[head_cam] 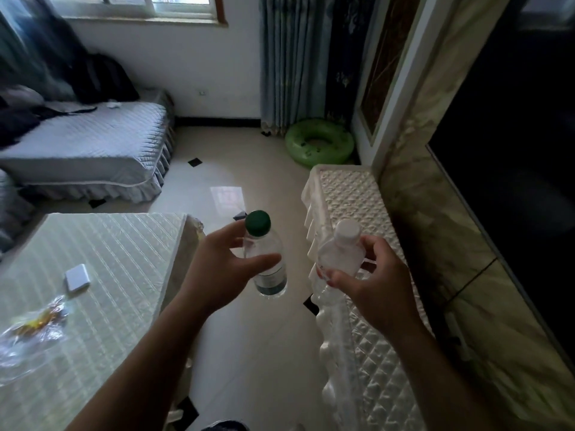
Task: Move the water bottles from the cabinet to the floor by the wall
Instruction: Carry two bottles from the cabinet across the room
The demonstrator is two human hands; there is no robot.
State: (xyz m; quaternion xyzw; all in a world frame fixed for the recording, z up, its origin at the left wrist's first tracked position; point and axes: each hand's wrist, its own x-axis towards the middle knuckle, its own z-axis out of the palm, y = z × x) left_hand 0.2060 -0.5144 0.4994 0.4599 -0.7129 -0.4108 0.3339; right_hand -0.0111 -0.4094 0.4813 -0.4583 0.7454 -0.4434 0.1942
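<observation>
Both forearms reach forward, left hand [217,269] gripping green-capped bottle [270,279], right hand [370,284] gripping white-capped bottle [340,253].

table [124,259]: white box [77,279], plastic wrapper [34,331] | floor [249,337]: green swim ring [320,159] | sofa [93,150]: dark clothes [18,122]

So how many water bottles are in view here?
2. The green-capped bottle is in the left hand; the white-capped bottle is in the right hand. Others may be out of view.

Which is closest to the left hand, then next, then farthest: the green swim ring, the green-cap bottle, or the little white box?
1. Green-cap bottle, in the left hand.
2. Little white box, on the left table.
3. Green swim ring, far by the curtain.
</observation>
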